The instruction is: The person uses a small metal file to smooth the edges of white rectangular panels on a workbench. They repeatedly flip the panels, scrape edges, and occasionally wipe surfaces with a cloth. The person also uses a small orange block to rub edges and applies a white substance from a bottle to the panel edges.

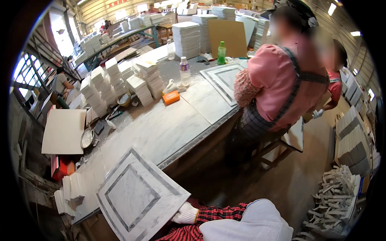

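Observation:
A square marble panel, white with grey veins and inlaid dark grey bands, lies tilted across the near left end of the table and overhangs its edge. My right hand, in a white knit glove below a red and black plaid sleeve, holds the panel by its near right corner. The fingers of this hand go under the panel and are partly hidden. My left hand does not show; the panel and my clothing cover that area.
A long marble-topped table runs away to the right. On it stand stacked white tiles, an orange box, a clear bottle and a green bottle. A co-worker in pink stands at another inlaid panel. Offcut strips fill a bin.

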`<action>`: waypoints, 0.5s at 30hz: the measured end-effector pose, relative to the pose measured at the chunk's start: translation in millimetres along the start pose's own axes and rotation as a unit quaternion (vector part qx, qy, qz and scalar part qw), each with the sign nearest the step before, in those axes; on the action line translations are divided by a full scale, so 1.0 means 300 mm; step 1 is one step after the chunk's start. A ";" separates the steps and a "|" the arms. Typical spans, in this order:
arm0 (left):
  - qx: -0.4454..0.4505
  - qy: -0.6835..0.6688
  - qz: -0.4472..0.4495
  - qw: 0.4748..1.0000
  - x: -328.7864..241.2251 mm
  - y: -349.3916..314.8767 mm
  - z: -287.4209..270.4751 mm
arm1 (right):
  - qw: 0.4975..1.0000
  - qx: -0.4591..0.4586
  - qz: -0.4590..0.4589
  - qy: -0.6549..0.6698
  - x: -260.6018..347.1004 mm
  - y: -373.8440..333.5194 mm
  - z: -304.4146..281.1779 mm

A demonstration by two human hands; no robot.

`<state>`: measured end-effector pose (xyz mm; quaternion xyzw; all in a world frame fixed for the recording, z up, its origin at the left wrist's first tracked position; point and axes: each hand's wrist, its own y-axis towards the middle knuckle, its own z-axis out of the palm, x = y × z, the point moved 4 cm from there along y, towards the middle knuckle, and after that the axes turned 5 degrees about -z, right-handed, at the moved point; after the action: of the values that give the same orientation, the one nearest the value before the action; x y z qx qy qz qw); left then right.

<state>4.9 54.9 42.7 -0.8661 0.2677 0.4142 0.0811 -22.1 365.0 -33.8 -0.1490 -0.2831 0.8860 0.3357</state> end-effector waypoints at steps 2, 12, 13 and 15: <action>0.019 0.022 -0.025 0.999 0.064 0.005 0.035 | 0.999 -0.037 -0.004 0.007 0.014 0.004 -0.015; 0.066 0.128 -0.122 0.982 0.464 0.027 0.106 | 1.000 -0.026 -0.007 -0.015 0.065 0.201 0.066; 0.074 0.144 -0.128 0.978 0.506 0.016 0.102 | 0.999 -0.027 -0.002 -0.019 0.072 0.217 0.084; 0.086 0.169 -0.144 0.971 0.561 -0.001 0.101 | 0.999 -0.045 0.003 -0.031 0.085 0.245 0.131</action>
<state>71.1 -0.6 -104.8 -0.9429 0.1845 0.2207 0.1678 -96.2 321.3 -48.7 -0.1376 -0.3324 0.8776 0.3169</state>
